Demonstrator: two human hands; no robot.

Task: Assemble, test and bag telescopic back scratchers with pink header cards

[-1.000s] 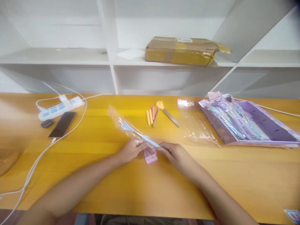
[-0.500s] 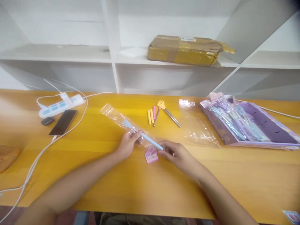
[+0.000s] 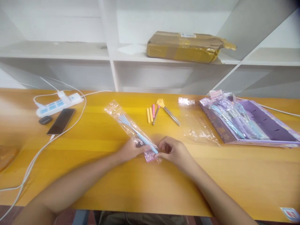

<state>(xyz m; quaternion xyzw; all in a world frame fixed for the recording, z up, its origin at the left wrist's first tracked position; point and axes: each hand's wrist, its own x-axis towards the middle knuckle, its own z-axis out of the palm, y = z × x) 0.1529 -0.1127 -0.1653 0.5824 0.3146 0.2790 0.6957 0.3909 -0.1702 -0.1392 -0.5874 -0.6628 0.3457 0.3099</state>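
A light blue back scratcher [image 3: 141, 136] with a hand-shaped head and a metal shaft lies slantwise in a clear plastic bag [image 3: 112, 109]. My left hand [image 3: 134, 148] is closed around the bag and the lower handle, its thumb lying across the handle. With curled fingers, my right hand [image 3: 172, 150] is at the handle's lower end, its thumb tip touching that end; part of its grip is hidden. Under the handle is a pink printed card [image 3: 149, 156], partly covered by the left thumb and the bag.
Beyond my hands lie short yellow and pink tubes [image 3: 150, 114] and a yellow hand-shaped scratcher head with metal rods [image 3: 172, 115]. Another clear bag [image 3: 194, 128] and a purple box [image 3: 278, 125] of bagged scratchers are right. A phone [image 3: 61, 121] and power strip [image 3: 58, 104] are left.
My left hand has slid down from the shaft to the lower handle. The scratcher sits lower along the handle end and steeper, and the bag's far end has shifted right.
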